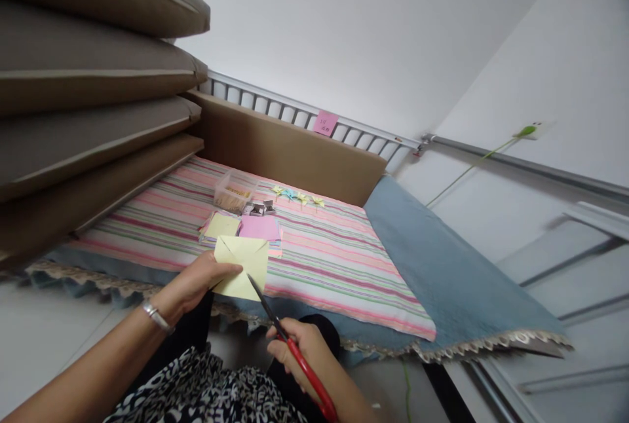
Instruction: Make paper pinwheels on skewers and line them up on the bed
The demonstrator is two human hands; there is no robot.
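A square sheet of yellow paper is pinched at its left edge by my left hand, thumb on top. Slits run inward from its upper corners. My right hand is wrapped round a pair of red-handled scissors, whose dark blades point up and left with the tip at the paper's middle. Just beyond the sheet lie a stack of yellow paper and a stack with a pink sheet on top.
Behind the stacks stands a clear plastic box beside small silvery packets. Several small paper pinwheels lie near the brown board. Brown cushions are piled at the left. A striped cloth covers the bed.
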